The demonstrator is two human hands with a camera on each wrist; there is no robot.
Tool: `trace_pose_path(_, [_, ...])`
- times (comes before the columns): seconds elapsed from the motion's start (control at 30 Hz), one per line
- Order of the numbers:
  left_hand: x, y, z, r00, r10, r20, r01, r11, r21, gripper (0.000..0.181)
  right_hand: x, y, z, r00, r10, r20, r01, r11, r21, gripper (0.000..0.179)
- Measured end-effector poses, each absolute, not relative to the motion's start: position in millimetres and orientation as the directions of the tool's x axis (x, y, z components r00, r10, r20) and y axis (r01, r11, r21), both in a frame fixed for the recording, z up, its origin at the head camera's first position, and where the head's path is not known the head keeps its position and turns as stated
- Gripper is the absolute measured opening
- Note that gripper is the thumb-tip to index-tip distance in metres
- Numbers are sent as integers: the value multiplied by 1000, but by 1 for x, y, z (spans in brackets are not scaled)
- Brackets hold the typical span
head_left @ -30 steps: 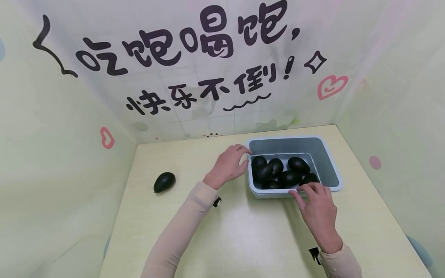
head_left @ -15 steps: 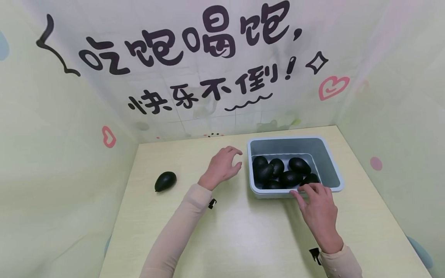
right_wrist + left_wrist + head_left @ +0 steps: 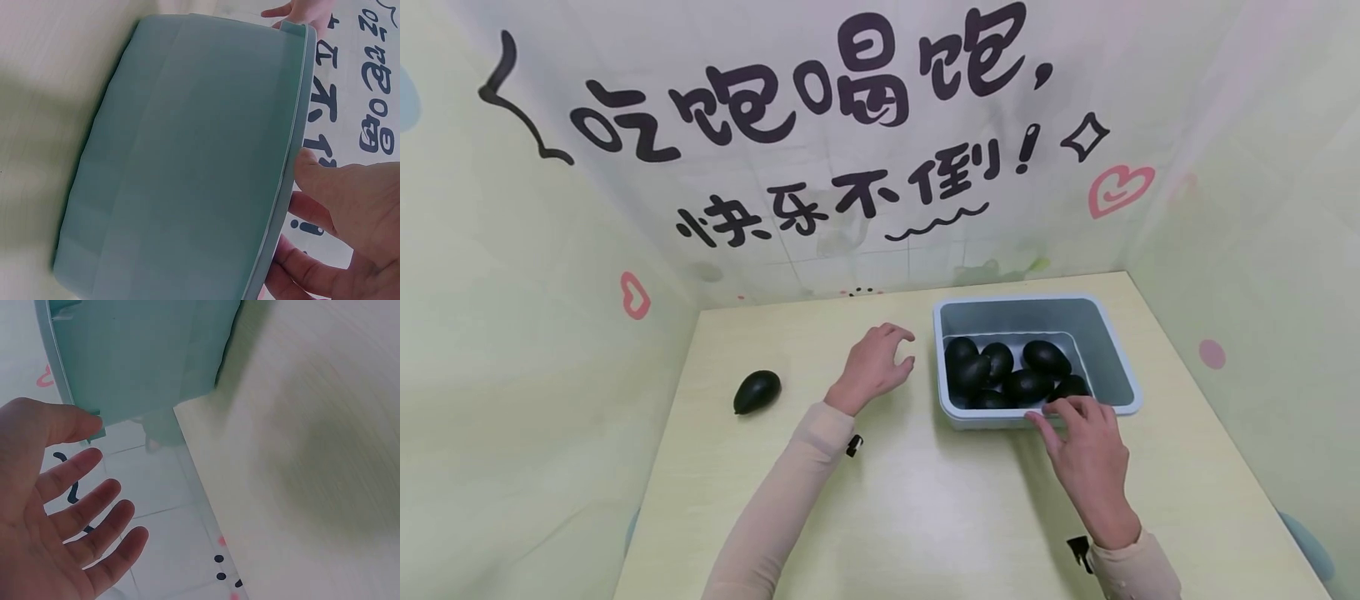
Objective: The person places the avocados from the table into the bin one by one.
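Note:
A grey-blue plastic bin [image 3: 1112,358] holds several dark avocados [image 3: 1028,386] heaped toward its left side. My right hand [image 3: 1090,458] pinches the bin's front rim, thumb outside and fingers over the edge; the right wrist view shows the thumb [image 3: 312,172] against the rim. Left of the bin, my left hand [image 3: 871,367] hangs over the table with fingers loosely bent and nothing in them. In the left wrist view the fingers [image 3: 119,550] are spread apart, below the bin's outer wall [image 3: 144,356]. One more avocado [image 3: 757,392] lies alone on the table's left part.
The pale wooden table [image 3: 910,517] meets a printed cloth backdrop [image 3: 820,275] behind the bin. Cloth walls [image 3: 1262,275] also rise on the left and right sides.
My left hand has drawn back from the bin's left rim, leftward and slightly toward me. The right hand stays on the front rim; bin and avocados keep their places.

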State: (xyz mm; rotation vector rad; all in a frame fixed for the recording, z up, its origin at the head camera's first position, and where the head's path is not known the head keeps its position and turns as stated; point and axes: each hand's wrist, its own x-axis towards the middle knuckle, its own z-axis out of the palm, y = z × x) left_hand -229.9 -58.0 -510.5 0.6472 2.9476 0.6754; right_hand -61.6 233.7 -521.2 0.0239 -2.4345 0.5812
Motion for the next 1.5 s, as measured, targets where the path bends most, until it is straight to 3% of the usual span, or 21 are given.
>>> trace_pose_path(1.2, [-227, -100, -535, -953, 300, 41, 286, 846, 451, 38, -64, 238, -524, -781, 97, 617, -178, 912, -369, 78])
trace_pose_path(1.5, [-225, -110, -538, -960, 277, 29, 262, 864, 430, 39, -62, 237, -524, -803, 111, 585, -157, 908, -388, 82])
